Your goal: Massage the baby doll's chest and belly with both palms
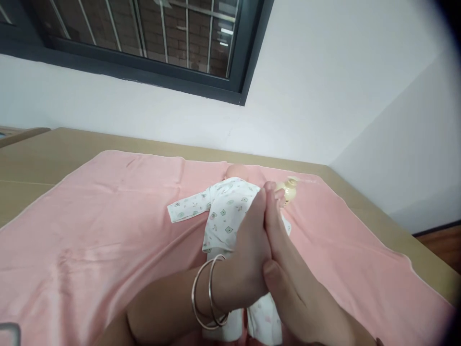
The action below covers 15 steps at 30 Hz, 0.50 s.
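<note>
My left hand (pixel 248 259) and my right hand (pixel 291 274) are pressed palm to palm, fingers stretched out and pointing away from me. Two thin bangles (pixel 194 293) circle my left wrist. Nothing shows between the palms. Beneath and beyond them lies a small baby-like figure (pixel 236 171) with a bald head, perhaps a doll; its face is not visible. It wears a white printed top (pixel 223 216) with one sleeve spread out to the left. White printed trousers (pixel 264 322) show below my wrists. My hands hide much of its body and right side.
A pink blanket (pixel 126 216) with some folds covers most of the tan surface (pixel 90 139). Just past my fingertips, a pale yellow rounded bottle-like object (pixel 289 190) lies on it, partly hidden. A white wall (pixel 298 96) and dark-framed window (pixel 237 89) stand behind. A grey curved edge (pixel 12 329) shows at lower left.
</note>
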Each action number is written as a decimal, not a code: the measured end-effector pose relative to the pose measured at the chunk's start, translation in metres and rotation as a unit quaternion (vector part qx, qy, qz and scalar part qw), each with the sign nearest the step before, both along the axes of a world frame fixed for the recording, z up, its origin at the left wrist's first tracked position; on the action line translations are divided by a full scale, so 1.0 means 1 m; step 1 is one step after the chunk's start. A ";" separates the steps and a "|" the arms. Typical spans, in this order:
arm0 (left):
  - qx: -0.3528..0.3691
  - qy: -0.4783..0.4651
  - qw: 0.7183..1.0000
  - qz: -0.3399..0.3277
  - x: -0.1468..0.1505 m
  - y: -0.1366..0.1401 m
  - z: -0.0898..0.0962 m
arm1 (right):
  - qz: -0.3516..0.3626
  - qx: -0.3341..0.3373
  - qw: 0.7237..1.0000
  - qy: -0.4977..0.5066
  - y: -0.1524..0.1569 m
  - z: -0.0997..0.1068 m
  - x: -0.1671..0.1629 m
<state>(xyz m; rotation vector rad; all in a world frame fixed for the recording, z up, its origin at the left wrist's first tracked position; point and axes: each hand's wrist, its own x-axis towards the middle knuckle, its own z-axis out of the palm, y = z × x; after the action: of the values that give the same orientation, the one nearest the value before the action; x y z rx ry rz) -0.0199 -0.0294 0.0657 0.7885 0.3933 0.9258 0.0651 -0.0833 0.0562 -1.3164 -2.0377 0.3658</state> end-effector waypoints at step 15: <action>0.018 0.084 0.966 0.244 0.006 0.118 -0.026 | 0.003 0.010 0.998 0.054 0.088 -0.060 0.055</action>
<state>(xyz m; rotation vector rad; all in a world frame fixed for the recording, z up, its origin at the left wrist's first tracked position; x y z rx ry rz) -0.0137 0.0883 0.0395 0.8214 0.7432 1.3322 0.1203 0.0047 -0.0035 -1.2522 -1.9500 0.4101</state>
